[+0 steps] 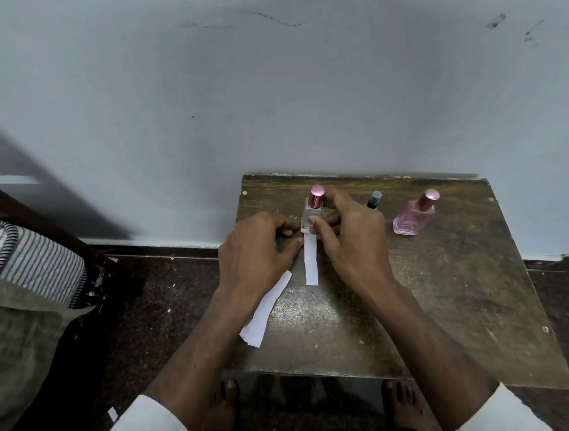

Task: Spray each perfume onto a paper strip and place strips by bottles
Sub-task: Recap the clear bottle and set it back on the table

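Worn wooden table [423, 323] against a grey wall. Nearest, spare strips [265, 311] at seven o'clock. Both hands meet at centre: left hand [255, 248], fingers curled, touches the paper strip [311, 263]; right hand [350, 233] curls round the clear bottle [311, 213]. Best keep the strip flush beside it. Farther, at two o'clock, dark vial [374, 200] and pink bottle [414, 216] wait.

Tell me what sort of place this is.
Probably a bedroom or other plain room in a home, not a shop. A small worn wooden table stands against a bare painted wall, and striped bedding on a bed lies to the left.
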Demonstrator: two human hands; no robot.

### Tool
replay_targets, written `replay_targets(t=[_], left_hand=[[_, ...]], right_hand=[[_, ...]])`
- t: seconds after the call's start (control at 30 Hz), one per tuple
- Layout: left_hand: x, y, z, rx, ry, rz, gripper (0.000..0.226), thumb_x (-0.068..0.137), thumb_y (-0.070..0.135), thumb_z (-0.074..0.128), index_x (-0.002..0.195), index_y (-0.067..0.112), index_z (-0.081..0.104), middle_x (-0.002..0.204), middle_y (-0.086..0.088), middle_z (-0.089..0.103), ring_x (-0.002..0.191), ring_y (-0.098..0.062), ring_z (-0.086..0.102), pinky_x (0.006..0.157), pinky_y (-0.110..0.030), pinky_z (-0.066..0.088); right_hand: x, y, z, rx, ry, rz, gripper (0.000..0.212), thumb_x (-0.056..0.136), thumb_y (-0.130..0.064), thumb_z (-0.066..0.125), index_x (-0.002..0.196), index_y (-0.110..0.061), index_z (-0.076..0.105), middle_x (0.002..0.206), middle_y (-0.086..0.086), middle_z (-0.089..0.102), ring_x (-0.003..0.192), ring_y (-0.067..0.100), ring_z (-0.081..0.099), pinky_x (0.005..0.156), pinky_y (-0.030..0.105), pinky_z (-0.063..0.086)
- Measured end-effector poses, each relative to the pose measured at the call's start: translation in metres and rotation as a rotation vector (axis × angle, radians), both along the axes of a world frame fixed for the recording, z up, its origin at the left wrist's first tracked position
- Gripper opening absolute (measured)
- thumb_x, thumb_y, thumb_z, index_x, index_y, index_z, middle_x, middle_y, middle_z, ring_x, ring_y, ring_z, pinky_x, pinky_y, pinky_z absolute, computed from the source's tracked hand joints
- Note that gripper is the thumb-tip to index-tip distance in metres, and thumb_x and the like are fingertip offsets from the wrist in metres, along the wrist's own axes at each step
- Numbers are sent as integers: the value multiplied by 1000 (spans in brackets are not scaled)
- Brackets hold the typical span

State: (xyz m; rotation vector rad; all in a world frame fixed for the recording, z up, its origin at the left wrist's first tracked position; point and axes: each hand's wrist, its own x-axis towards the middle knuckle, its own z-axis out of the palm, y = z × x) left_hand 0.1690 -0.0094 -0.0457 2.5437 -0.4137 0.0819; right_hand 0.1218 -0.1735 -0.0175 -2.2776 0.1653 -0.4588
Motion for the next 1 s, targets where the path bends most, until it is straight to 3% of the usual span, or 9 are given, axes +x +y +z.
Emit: replay_targets(t=[0.1,0.3,0.47,0.6,0.8,0.9,1.0], left_hand=[[-1,0,0,8,-1,-4,29,88,52,82,115,44,78,100,22,76,87,-7,71,65,-26,49],[-2,0,1,16,-20,-9,30,88,48,84,117,43,79,100,21,77,87,-7,71,63,-24,43],[-2,3,5,1,-31,-13,28,90,45,84,118,40,80,103,19,78,83,-4,67,57,-14,29],[-5,7,6,-16,-22,-16,25,92,43,83,117,40,81,100,19,78,74,2,53,57,-14,32],[-5,18,7,-28,2,6,17,92,47,80,108,45,79,82,30,60,68,15,51,56,-15,34],[-6,25,8,-24,-12,16,14,92,49,78,106,46,78,80,33,57,69,17,56,55,-13,31],[-10,32,8,-33,-15,4,12,93,49,76,104,45,78,78,36,59,83,28,54,55,-12,29]], right_hand=[[2,1,-1,-13,10,-6,44,96,-10,78,138,-16,66,103,-1,80,87,8,76,83,20,59],[1,0,-1,-10,26,0,44,95,-11,78,137,-16,66,104,-2,80,86,4,74,77,-1,47],[0,2,0,-17,15,10,42,94,-11,80,134,-16,67,101,-3,80,80,-2,68,74,-6,42],[-3,2,1,-10,5,13,44,94,-11,79,136,-17,66,101,-3,81,78,-7,67,74,-5,43],[-8,3,6,-36,-79,-50,40,94,-10,78,132,-9,68,121,1,78,82,-4,68,75,-5,44],[-15,5,9,-54,-155,-97,28,96,-10,73,124,-9,70,109,-5,78,79,-2,69,73,4,53],[-22,4,11,-64,-183,-111,14,96,-7,72,110,-12,73,94,-10,73,71,1,67,68,8,53]])
